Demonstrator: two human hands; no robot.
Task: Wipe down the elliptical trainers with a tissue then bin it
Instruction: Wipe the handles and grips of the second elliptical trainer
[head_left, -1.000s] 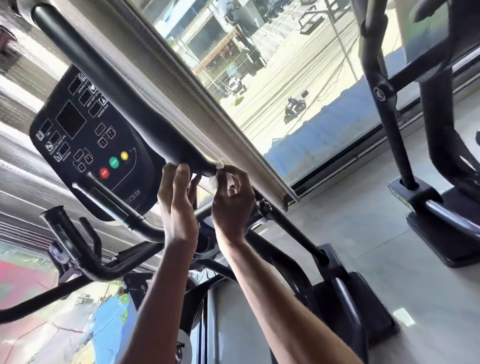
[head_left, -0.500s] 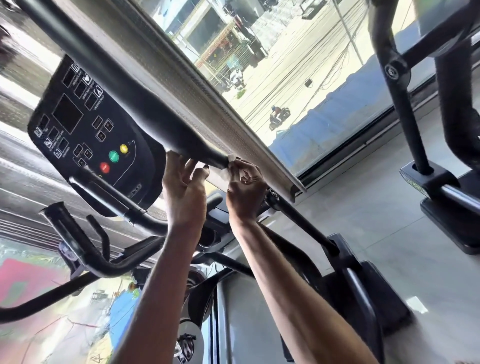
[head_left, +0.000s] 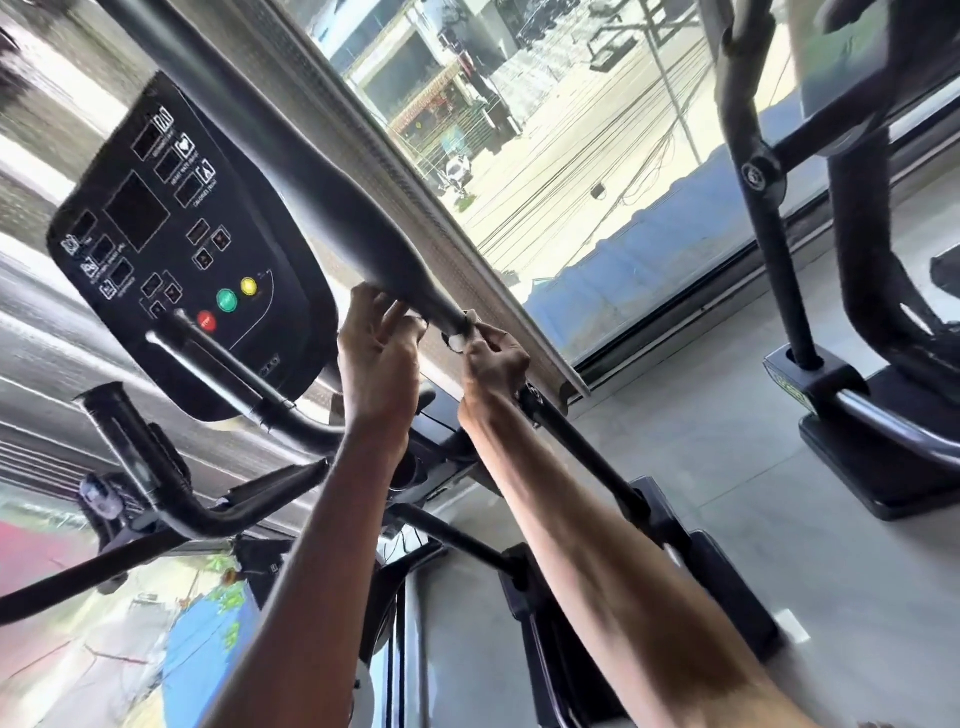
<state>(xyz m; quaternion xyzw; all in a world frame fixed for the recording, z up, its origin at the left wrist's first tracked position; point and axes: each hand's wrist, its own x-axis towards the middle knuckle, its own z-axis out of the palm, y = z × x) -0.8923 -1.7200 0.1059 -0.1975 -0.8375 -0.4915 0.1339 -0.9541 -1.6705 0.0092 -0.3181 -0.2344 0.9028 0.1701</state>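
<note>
The black elliptical trainer fills the left and middle, with its console (head_left: 171, 249) and a long black handlebar (head_left: 332, 208) that slopes down to the right. Both hands are raised to the narrow lower end of that bar. My right hand (head_left: 493, 364) pinches a small white tissue (head_left: 460, 340) against the bar's underside. My left hand (head_left: 376, 358) is just to its left, fingertips curled up against the bar and pinched on what looks like the tissue's other end. Most of the tissue is hidden by the fingers.
A second elliptical trainer (head_left: 769, 208) stands to the right on the grey floor (head_left: 727, 467). A big window (head_left: 571, 156) with a roller blind lies straight ahead, with the street below. Fixed handles (head_left: 156, 478) and pedal arms sit under my forearms. No bin is visible.
Both hands have stayed at the bar's lower end, with my right hand's fingers shifting slightly on the tissue. My head has moved closer and turned a little.
</note>
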